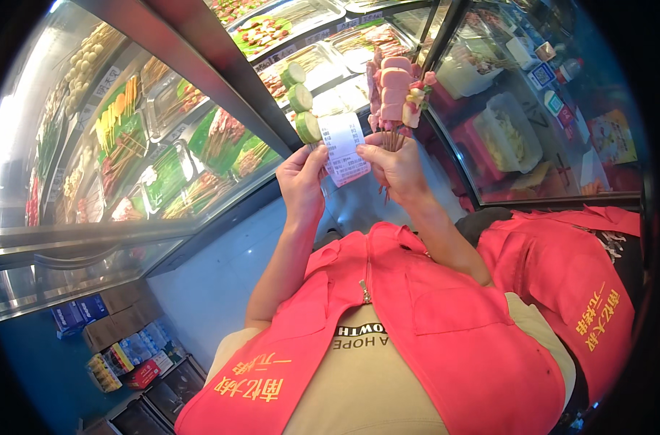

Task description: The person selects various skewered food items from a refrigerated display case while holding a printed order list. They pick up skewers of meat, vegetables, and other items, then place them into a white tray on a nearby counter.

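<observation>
Both of my hands are raised in front of an open glass display case. My left hand (303,176) grips a skewer of thick green vegetable slices (300,99), upright, and pinches the left edge of a printed paper slip (342,147). A bundle of skewers stands in my right hand (398,166), its bare stick ends showing below the fist. On that bundle are pink sliced meat (395,89) and mixed pieces with white and red parts (414,103). The right thumb and fingertips touch the slip's right edge, so it hangs between the two hands.
Trays of skewers (308,60) fill the case ahead, with more behind a glass door (145,147) at left. A metal door frame (199,65) slants nearby. At right a window edge (455,157) fronts plastic tubs (504,133). A co-worker in a red vest (558,272) stands close at right.
</observation>
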Motion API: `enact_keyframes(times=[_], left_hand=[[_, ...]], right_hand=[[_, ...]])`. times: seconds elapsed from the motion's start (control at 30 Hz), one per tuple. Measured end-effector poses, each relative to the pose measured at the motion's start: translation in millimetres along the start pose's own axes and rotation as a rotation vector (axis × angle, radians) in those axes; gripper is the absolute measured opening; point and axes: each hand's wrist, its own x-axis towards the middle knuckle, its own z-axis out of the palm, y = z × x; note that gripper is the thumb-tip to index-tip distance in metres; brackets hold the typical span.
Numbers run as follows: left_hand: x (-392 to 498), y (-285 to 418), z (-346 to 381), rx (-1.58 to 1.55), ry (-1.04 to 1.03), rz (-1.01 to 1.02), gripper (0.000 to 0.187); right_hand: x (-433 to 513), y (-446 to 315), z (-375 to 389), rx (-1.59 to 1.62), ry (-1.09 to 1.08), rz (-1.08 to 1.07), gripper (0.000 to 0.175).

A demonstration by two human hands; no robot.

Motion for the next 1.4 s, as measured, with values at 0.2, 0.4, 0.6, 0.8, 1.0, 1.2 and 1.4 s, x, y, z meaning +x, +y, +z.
enact_keyframes(times=[0.2,0.4,0.6,0.8,1.0,1.2,1.4], left_hand=[[0,5,-8,-0.018,-0.064,-0.010,0.016],[5,2,-16,0.104,-0.033,0.008,0.018],[4,5,-13,0.078,0.009,0.009,0.015],[9,4,-11,0.089,0.000,-0.007,0.014],[22,-4,-34,0.110,0.028,0.012,0.015],[50,-28,-53,0.263,-0.026,-0.029,0.017],[91,-47,-29,0.149,0.013,-0.054,0.015]], right_hand=[[-1,0,7,0.056,0.013,0.019,0.006],[-2,-2,14,0.088,0.047,0.060,0.006],[0,2,18,0.046,0.058,0.032,0.007],[4,12,16,-0.043,0.103,-0.079,0.006],[0,14,1,0.026,0.088,-0.025,0.007],[23,68,-105,-0.222,0.499,-0.065,0.020],[146,96,-125,0.011,0.508,0.072,0.026]])
